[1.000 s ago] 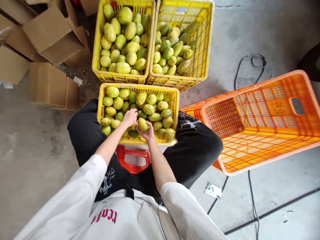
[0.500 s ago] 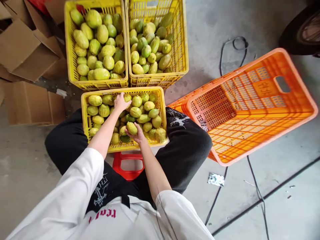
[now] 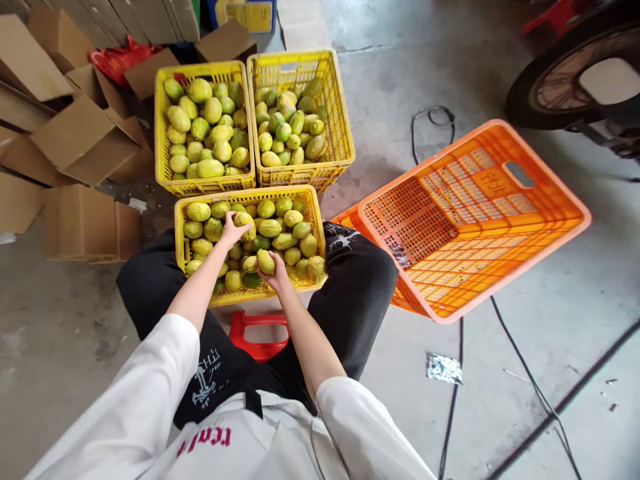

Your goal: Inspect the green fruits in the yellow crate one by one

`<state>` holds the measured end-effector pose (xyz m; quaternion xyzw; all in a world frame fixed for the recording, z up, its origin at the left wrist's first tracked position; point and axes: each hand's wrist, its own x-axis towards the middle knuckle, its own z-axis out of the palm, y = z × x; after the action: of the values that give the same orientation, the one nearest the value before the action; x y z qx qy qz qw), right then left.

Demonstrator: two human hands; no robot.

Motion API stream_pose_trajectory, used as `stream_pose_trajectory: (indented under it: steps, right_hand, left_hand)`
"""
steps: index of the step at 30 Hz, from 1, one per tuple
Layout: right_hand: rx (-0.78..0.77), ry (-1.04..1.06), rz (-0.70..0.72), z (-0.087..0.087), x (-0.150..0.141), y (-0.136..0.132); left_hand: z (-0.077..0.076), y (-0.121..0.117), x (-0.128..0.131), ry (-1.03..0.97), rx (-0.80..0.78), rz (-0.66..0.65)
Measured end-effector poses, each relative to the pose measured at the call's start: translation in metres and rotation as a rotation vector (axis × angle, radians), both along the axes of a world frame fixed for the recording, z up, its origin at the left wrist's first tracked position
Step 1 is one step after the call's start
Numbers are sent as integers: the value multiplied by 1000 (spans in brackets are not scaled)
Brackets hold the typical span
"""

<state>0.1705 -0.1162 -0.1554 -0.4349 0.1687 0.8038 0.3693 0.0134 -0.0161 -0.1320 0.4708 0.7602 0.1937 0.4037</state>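
Note:
My left hand [image 3: 235, 231] is closed around an oval yellow-green fruit [image 3: 245, 224] over the near yellow crate [image 3: 320, 230]. Lower and to the right, my right hand [image 3: 278, 272] grips a second yellow-green fruit [image 3: 265, 262], with its thumb on top. Beneath both hands, many similar fruits [image 3: 270, 228] fill the near crate, some greener than others. This crate sits between my knees, above a red plastic stool [image 3: 260, 350] that shows in part.
Two taller yellow crates [image 3: 205, 183] [image 3: 345, 160] of the same fruit stand just beyond. An orange crate [image 3: 500, 280] lies tilted at the right, near a wheel [image 3: 520, 110]. Cardboard boxes [image 3: 80, 220] crowd the left. Black cables [image 3: 530, 377] and a silvery wrapper [image 3: 444, 368] lie on the floor.
My left hand has closed on a fruit at the crate's far side and drawn it slightly nearer. The right hand keeps its fruit. The view has tilted up and shifted.

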Motion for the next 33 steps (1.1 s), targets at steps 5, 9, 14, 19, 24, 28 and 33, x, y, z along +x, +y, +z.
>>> stream_pose_trajectory:
  steps: [5,9,14,19,24,28,33]
  right_hand:
    - [112,113,-45,41,-1,30]
    - [261,169,-66,92,7,55]
    - [582,139,45,143,26,52]
    - [564,94,320,149,32,28]
    - [495,6,378,141,26,20]
    - [472,-111,415,136,30,12]
    - [529,-142,342,126,45,-5]
  left_hand:
    - [54,-6,-16,-538,-149,154]
    - [107,-27,-20,-762,-81,84]
    - [134,-75,-21,-1038,-72,171]
    - [132,-104,-8,-1427,-105,515]
    - [133,-120,2,-1536,-258,715]
    - [131,-129,8,-1629,-212,805]
    - [132,-132,12,-1644,-191,721]
